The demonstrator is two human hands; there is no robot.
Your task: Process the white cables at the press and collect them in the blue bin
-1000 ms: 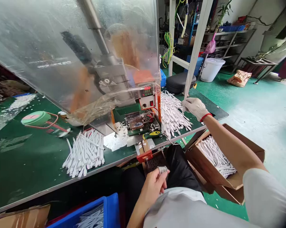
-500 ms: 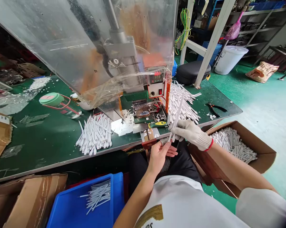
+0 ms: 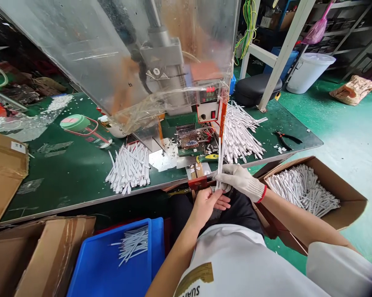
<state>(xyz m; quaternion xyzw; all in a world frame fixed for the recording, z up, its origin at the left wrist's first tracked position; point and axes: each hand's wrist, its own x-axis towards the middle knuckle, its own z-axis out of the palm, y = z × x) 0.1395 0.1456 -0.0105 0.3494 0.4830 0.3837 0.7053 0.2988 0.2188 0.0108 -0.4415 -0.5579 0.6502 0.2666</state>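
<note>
Thin white strips [image 3: 220,159] stand nearly upright between my two hands, just beyond my lap. Bare, my left hand [image 3: 207,203] pinches their lower ends between thumb and forefinger, its other fingers spread. My right hand [image 3: 239,181], in a white knitted glove with a red cuff, closes on the same strips a little higher. Past my hands, a scraper with a yellow-green handle [image 3: 208,158] lies at the table edge before a machine [image 3: 188,138]. White strips are heaped on the left [image 3: 128,169] and on the right [image 3: 241,132] of the machine.
A clear plastic guard [image 3: 111,62] hangs over the machine. Pliers [image 3: 287,139] and a green-lidded jar [image 3: 83,128] lie on the green table [image 3: 77,173]. A blue bin [image 3: 96,264] is below left; a carton of strips [image 3: 343,202] is at right.
The strips are now more upright, and my gloved hand has shifted slightly inward around them. The whole view has moved, so the table and machine appear further right and a bit higher.
</note>
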